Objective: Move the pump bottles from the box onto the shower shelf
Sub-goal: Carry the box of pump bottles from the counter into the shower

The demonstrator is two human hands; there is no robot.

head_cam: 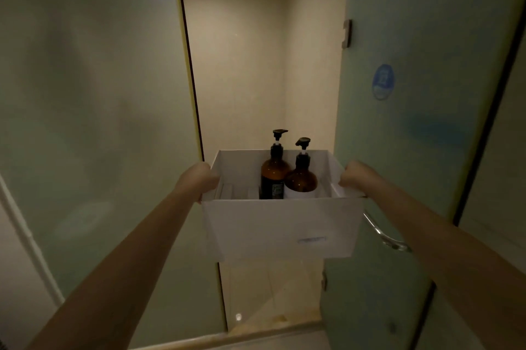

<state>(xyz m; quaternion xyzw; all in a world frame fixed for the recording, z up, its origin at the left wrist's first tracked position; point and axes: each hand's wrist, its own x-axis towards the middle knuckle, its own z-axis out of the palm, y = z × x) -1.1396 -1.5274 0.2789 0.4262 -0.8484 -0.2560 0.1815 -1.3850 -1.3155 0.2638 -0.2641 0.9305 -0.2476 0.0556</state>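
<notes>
**A:** Head view first: where are the pump bottles against the grips?

**B:** Both stand upright inside the white box (281,227), in the gap between the left grip (199,179) and the right grip (355,176). The taller bottle (273,176) is on the left-grip side. The shorter bottle (301,179) is just beside it on the right-grip side, and they seem to touch.

**A:** How many of each?

**B:** Two brown bottles with black pumps, one box, two hands. Neither bottle is out of the box yet.

**A:** And the grips themselves?

**B:** Each one clamps a side wall of the box. The left grip has its fingers curled over the left rim, and the right grip does the same on the right rim. No fingers touch the bottles. Both bare forearms reach forward, nearly straight, and hold the box level in the air, out ahead of the body.

**A:** Anything near the grips?

**B:** Just below and outside the right grip, a metal handle (384,233) sits on a glass door (412,150). Well above that grip, the door carries a round blue sticker (383,82). A frosted glass panel (85,93) stands outside the left grip.
</notes>
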